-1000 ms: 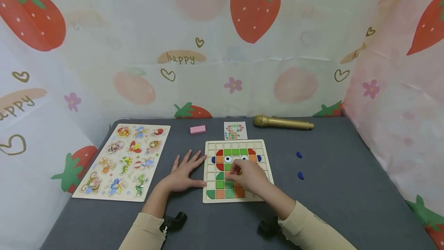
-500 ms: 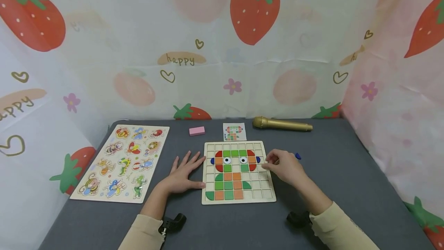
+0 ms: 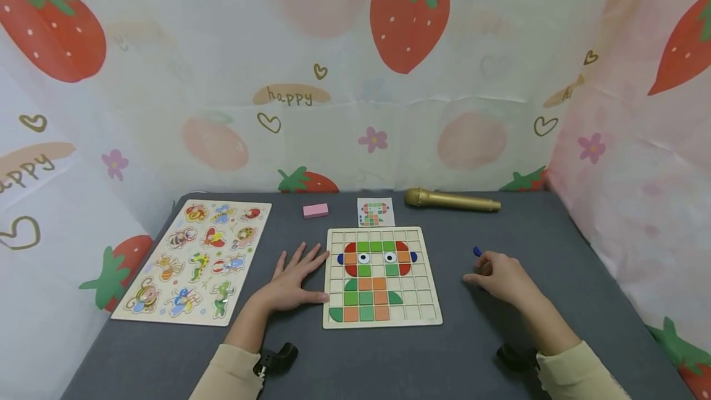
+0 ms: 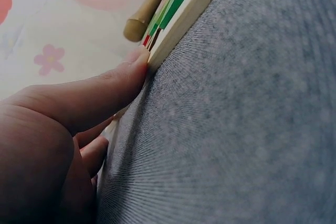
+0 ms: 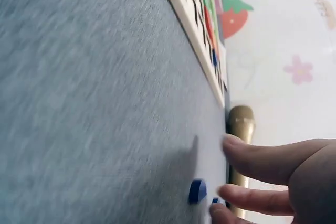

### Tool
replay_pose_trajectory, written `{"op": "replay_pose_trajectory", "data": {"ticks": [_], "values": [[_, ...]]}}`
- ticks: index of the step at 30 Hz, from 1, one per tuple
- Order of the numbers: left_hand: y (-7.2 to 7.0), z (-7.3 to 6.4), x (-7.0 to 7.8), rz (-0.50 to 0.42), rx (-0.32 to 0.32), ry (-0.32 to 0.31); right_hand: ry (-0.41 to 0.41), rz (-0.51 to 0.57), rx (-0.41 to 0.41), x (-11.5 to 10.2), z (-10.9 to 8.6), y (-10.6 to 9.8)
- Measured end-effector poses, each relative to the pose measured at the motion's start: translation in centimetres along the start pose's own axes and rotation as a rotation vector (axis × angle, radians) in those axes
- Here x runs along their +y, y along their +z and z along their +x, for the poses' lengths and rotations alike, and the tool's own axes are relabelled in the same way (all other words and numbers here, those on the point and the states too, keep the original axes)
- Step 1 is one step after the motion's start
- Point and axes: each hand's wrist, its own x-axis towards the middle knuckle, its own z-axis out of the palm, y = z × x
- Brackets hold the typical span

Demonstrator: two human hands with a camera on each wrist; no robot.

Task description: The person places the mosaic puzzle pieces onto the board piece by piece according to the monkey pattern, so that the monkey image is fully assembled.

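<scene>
The wooden grid board bears coloured tiles that form a figure with two eyes, a red, orange and green head and an orange and green body. My left hand lies spread beside its left edge, with the thumb touching the edge. To the right of the board my right hand hovers low over the table, thumb and fingers apart with nothing between them. In the right wrist view a blue half-round tile stands out just below the fingers, and a second blue tile is partly hidden behind them.
A small pattern card touches the board's far edge. Behind are a pink block and a gold microphone. An insect puzzle board lies at the left of the grey table. Printed curtains enclose the table.
My right hand has moved off the board and rightward to the blue tiles. A green quarter-round tile at the body's right side is now uncovered. My left hand stays in place.
</scene>
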Motion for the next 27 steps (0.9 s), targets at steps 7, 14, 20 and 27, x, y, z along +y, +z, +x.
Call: {"op": "replay_pose_trajectory", "data": {"ticks": [7, 14, 20, 27], "values": [[0.0, 0.0, -0.1, 0.005, 0.002, -0.006, -0.055, -0.008, -0.04, 0.8, 0.0, 0.2], [0.1, 0.0, -0.3, 0.009, 0.001, -0.013, -0.084, -0.021, -0.014, 0.6, 0.1, 0.3], [0.1, 0.0, -0.2, 0.007, 0.002, -0.011, -0.097, -0.013, -0.011, 0.2, 0.0, 0.3], [0.1, 0.1, -0.1, 0.003, 0.004, -0.003, -0.106, 0.06, 0.058, -1.7, -0.1, 0.9]]}}
